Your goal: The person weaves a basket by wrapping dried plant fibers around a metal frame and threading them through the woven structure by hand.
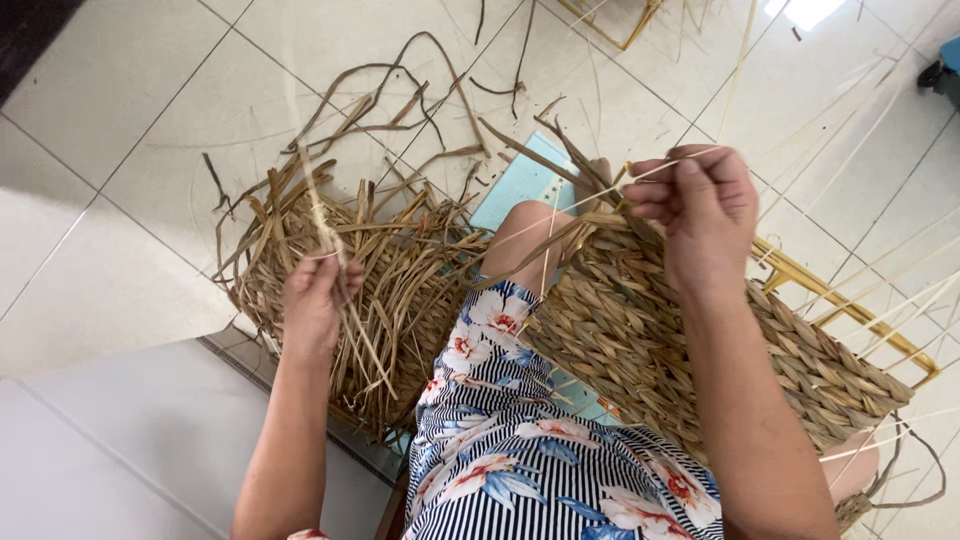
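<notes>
Head: strand (560,205) btwn both hands.

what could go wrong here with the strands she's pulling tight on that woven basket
1. The thin pale strand runs taut from the right hand across toward the left hand; pulled harder, it may snap or cut into the fingers.
2. Loose dried stalks fan out by the left hand and could snag the strand.
3. The woven basket rests only on the lap and could slip.

A half-woven straw basket (640,340) lies tilted across the lap, loose ends fanning toward nine o'clock; one pale strand (560,210) stretches taut above it.
</notes>
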